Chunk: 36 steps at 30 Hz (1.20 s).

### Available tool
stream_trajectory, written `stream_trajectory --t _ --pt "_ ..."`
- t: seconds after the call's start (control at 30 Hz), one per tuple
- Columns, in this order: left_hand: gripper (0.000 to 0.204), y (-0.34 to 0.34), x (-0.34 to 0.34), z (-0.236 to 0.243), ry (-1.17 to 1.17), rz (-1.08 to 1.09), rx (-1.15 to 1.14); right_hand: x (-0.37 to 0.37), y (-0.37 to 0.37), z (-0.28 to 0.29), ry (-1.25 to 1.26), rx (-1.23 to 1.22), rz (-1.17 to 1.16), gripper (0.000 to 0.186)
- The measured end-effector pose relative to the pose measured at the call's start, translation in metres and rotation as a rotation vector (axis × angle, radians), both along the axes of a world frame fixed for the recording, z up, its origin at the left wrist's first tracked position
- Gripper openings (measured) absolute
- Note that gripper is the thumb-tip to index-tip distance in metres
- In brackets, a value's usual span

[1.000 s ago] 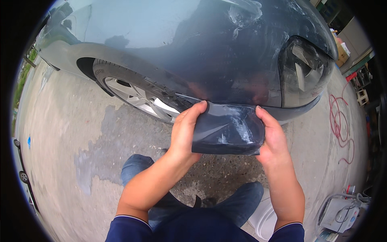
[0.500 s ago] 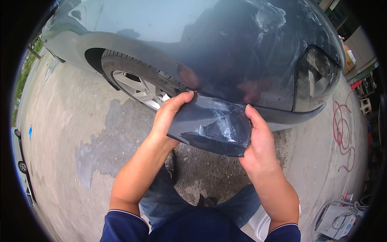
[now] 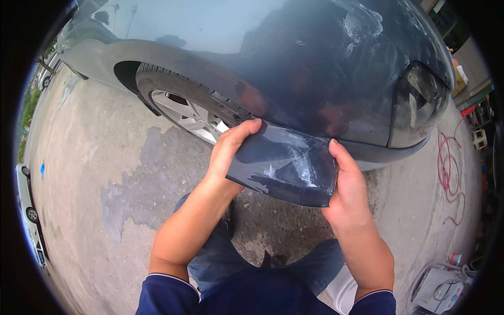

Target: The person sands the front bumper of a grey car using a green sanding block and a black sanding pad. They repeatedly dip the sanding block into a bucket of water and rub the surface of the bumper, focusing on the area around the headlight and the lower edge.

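Between my two hands is a dark, glossy, roughly rectangular sheet (image 3: 273, 170), slightly bowed and streaked with whitish residue. I cannot tell its material. My left hand (image 3: 226, 155) grips its left end, thumb along the upper corner. At the other end my right hand (image 3: 349, 181) is closed on the edge with the thumb on top. Most of the fingers of both hands are hidden beneath it. Just beyond, and overlapped by the sheet, is the dark grey car body (image 3: 315, 79), marked with whitish smears. Whether the sheet touches the car cannot be made out.
A car wheel (image 3: 184, 113) is left of my hands, and a dark lamp (image 3: 420, 105) sits at the car's right corner. A red hose (image 3: 446, 173) lies on the concrete ground (image 3: 79, 157). Near my right elbow are a white bucket (image 3: 344, 294) and a grey machine (image 3: 438, 291).
The sheet and both hands have shifted slightly right in the picture, along with the whole scene. Both hands keep their hold on it.
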<state>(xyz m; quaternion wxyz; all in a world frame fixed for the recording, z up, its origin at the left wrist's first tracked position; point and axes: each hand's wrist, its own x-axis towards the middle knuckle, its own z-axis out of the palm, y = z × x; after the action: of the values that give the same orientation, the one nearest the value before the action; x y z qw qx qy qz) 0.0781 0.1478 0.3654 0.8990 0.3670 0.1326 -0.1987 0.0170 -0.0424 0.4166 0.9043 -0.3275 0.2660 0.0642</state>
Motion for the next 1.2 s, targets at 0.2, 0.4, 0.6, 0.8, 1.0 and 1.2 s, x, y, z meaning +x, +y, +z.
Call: stream_trajectory --t 0.2,0.4,0.6,0.8,1.0,1.2 --pt "0.027 -0.004 -0.002 0.011 -0.009 -0.072 0.010 0.001 -0.008 -0.010 -0.026 0.046 -0.001 0.025" --pt "0.030 -0.051 -0.024 0.019 0.001 -0.073 0.013 -0.003 -0.057 -0.014 -0.099 0.048 0.062 0.036" --pt "0.027 -0.125 -0.045 0.020 0.037 -0.148 -0.089 -0.008 -0.124 -0.018 -0.092 -0.112 0.072 0.044" --pt "0.024 -0.124 -0.044 0.019 0.023 -0.172 -0.021 -0.010 -0.120 -0.006 -0.055 -0.054 0.019 0.038" --pt "0.030 -0.097 -0.045 0.030 0.056 -0.081 -0.053 -0.005 -0.101 -0.020 -0.044 0.022 0.016 0.036" --pt "0.023 -0.150 -0.049 0.027 0.087 -0.101 -0.040 -0.012 -0.145 -0.011 -0.089 -0.011 -0.001 0.039"
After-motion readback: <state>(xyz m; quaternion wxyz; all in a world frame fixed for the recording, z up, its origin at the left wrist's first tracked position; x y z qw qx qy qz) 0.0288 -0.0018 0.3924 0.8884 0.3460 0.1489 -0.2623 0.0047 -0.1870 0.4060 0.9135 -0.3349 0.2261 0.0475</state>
